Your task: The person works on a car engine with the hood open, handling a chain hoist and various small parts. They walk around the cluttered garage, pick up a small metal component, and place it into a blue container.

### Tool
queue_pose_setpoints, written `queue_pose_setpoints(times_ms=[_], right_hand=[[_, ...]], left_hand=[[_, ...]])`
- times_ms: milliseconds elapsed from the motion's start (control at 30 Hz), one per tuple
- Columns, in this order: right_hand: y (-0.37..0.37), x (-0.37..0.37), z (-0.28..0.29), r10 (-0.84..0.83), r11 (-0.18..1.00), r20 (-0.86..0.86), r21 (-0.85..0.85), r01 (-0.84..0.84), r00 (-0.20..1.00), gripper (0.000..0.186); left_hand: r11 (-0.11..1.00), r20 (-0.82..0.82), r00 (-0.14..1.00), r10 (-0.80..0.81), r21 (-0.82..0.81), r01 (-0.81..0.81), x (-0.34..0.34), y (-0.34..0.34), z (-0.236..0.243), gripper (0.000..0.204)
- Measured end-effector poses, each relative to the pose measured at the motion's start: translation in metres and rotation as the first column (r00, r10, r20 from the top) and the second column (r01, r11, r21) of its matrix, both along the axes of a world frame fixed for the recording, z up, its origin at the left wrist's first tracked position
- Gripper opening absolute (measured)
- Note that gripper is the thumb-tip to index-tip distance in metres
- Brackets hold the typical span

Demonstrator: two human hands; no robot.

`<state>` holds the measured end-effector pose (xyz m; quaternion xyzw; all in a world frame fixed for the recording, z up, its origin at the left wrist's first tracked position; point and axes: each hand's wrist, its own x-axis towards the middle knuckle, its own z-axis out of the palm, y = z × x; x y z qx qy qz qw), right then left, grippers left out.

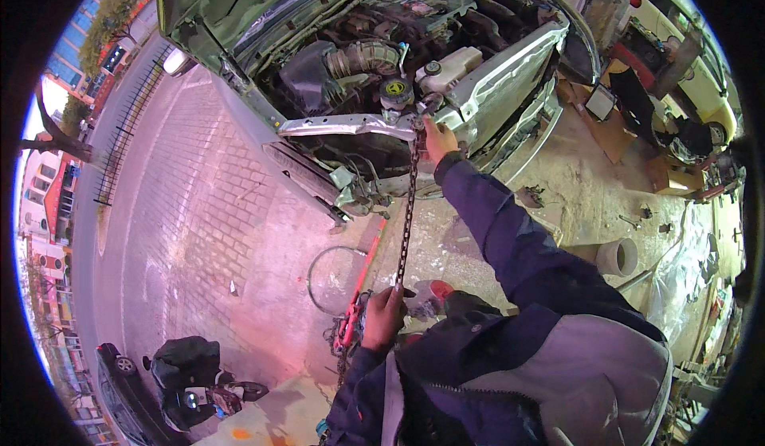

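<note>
A dark metal chain (407,215) runs taut between my two hands, up to the front of a car with its hood raised. My left hand (384,316) is closed round the chain's lower part near my body. My right hand (438,139) is closed at its upper end, against the front crossmember (351,124) of the open engine bay. How that end is fastened is hidden by my fingers. Just beyond the right hand sit a reservoir with a dark cap (396,92) and a pale plastic tank (454,69).
Below the bumper area lie a red bar tool (347,328) and a thin hoop (309,283) on the pavement. A pale bucket (617,256) stands at right, near cardboard (594,127) and loose parts. A motorbike (219,394) and dark car (131,398) are at lower left.
</note>
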<state>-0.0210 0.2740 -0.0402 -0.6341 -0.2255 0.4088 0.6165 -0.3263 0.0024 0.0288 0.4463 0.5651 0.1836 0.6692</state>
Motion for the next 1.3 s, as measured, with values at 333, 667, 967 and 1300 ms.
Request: queue_pose_setpoints(times_ms=[333, 667, 967, 1300], right_hand=[[0.021, 0.03, 0.021, 0.237, 0.967, 0.636, -0.231, -0.112, 0.735, 0.074], [0.006, 0.009, 0.032, 0.154, 0.978, 0.45, -0.196, -0.071, 0.88, 0.077], [-0.108, 0.037, -0.099, 0.337, 0.912, 0.289, -0.337, -0.235, 0.896, 0.053], [-0.405, 0.133, -0.32, 0.908, 0.294, 0.157, -0.899, -0.325, 0.387, 0.051]], left_hand=[[0.999, -0.004, 0.999, 0.05, -0.012, -0.05, 0.002, 0.004, 0.026, 0.046], [0.994, -0.064, 0.994, 0.085, 0.082, -0.079, -0.002, 0.003, -0.006, 0.04], [0.936, -0.342, 0.938, 0.059, 0.346, 0.067, -0.022, 0.011, -0.091, 0.026], [0.844, -0.582, 0.812, -0.051, 0.409, 0.346, -0.038, 0.03, -0.138, 0.059]])
